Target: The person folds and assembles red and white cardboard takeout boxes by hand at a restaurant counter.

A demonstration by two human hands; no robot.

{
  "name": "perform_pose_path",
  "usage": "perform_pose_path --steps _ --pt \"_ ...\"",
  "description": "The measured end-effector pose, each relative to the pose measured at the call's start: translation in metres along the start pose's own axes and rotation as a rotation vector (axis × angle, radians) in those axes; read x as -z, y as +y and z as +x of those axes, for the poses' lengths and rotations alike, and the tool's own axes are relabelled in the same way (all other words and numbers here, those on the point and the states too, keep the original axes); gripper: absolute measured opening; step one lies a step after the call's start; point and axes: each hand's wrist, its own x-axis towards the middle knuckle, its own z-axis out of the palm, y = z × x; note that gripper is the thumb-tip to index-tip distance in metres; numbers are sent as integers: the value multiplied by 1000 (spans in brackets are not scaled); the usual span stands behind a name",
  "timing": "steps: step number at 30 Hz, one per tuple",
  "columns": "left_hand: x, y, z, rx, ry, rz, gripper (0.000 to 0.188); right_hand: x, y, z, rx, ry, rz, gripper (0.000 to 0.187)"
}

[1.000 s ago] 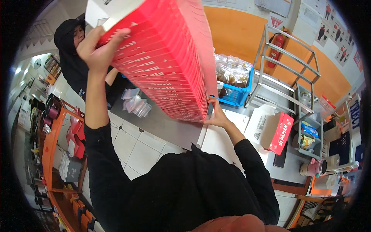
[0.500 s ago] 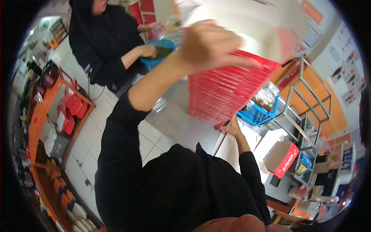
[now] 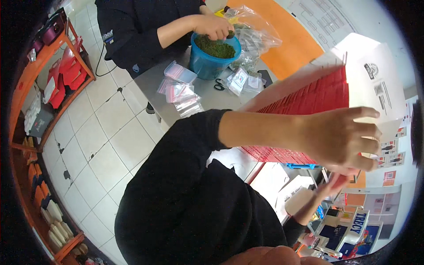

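A tall stack of flat red-and-white cardboard boxes (image 3: 304, 99) stands on the right, layered edges toward me and a white printed face at its right side. My left hand (image 3: 342, 137) reaches across in front of it with fingers spread, over the edge of the white face. Whether the fingers press on the cardboard, I cannot tell. Just below, my right hand (image 3: 329, 187) is raised near the stack's lower right corner. Its fingers are smeared by motion and partly behind my left hand, so any grip there is hidden.
Across the metal table (image 3: 154, 90) a co-worker's hand (image 3: 214, 27) is over a blue bucket (image 3: 207, 66) of green shredded material. Clear plastic bags (image 3: 183, 90) and black scissors (image 3: 219, 85) lie nearby. An orange shelf (image 3: 26, 84) stands left; a partly hidden carton (image 3: 298, 201) sits lower right.
My left hand has moved right and down from the stack's upper part. My right hand has shifted right from its bottom edge. The view has turned, showing more of the bucket and bags.
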Motion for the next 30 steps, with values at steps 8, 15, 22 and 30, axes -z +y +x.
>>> perform_pose_path --steps 8,15,22,30 --pt "157 -8 -185 818 248 64 18 6 -95 72 255 25 -75 53" --pt "197 58 -336 1210 -1093 31 105 -16 -104 79 406 -209 -211 53" --pt "153 34 -364 1122 -1240 -172 139 13 -96 84 425 -296 -372 22" --pt "143 38 -363 1042 -1106 -273 131 75 -61 71 2 -131 -345 28"
